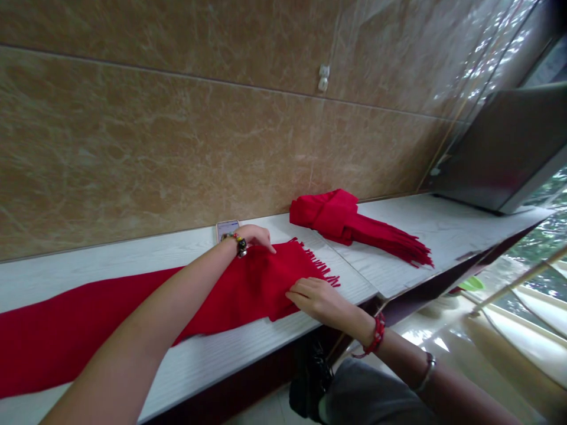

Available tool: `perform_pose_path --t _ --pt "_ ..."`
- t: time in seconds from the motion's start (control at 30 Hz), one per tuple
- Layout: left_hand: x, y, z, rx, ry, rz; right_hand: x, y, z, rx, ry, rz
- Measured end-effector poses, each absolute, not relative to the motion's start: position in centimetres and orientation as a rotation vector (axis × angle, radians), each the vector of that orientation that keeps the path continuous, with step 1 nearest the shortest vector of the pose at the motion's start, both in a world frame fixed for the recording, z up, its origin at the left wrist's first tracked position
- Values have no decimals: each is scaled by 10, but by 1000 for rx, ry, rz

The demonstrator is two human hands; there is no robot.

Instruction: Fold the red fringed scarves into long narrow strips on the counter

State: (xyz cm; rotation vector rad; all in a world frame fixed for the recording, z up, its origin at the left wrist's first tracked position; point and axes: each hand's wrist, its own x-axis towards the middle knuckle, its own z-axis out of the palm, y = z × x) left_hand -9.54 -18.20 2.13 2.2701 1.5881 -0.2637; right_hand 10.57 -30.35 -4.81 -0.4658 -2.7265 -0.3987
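Note:
A long red scarf [248, 295] lies spread along the white counter, its fringed end toward the right. At the scarf's far edge, close to the fringe, my left hand [258, 236] has its fingers bent down around the cloth; part of them is hidden. My right hand [316, 300] pinches the near edge of the same end, with fingers and thumb together. The cloth between both hands looks folded over, with a dark shadow under my left wrist. A second red scarf [330, 215], folded or knotted into a bundle, rests farther right with its fringe pointing right.
A phone [227, 228] lies by the wall behind my left wrist. The white counter [212, 354] runs along a brown tiled wall [177, 147]. A large dark metallic box [500, 150] stands at the counter's right end. Beyond the front edge are the floor and a railing.

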Motion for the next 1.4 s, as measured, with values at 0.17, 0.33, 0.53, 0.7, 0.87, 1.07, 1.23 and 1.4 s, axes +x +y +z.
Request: perform_pose_path --t 0.17,0.33,0.53,0.7,0.87,1.07,1.23,1.4 --pt "-97 -177 14 2253 1533 -256 110 -298 -55 -446 -2642 -274" --pt "-97 -191 -6 2335 1631 -124 112 -298 -52 -405 -2701 -198" --pt "-106 -257 -28 2666 1721 240 117 -296 -49 -422 -2837 -55" --pt "-120 -296 -40 2535 1554 -113 119 -292 -53 -477 -2835 106" --pt "-122 -302 -36 2604 1609 61 123 -294 -48 -496 -2858 231" --pt "-113 -305 -30 2347 1658 -164 132 -285 -42 -562 -2966 316" --pt "-96 -294 -25 2378 1637 -141 139 -269 -33 -657 -2932 440" --pt "-93 -294 -35 2461 1605 -53 119 -248 -34 -864 -2636 118"
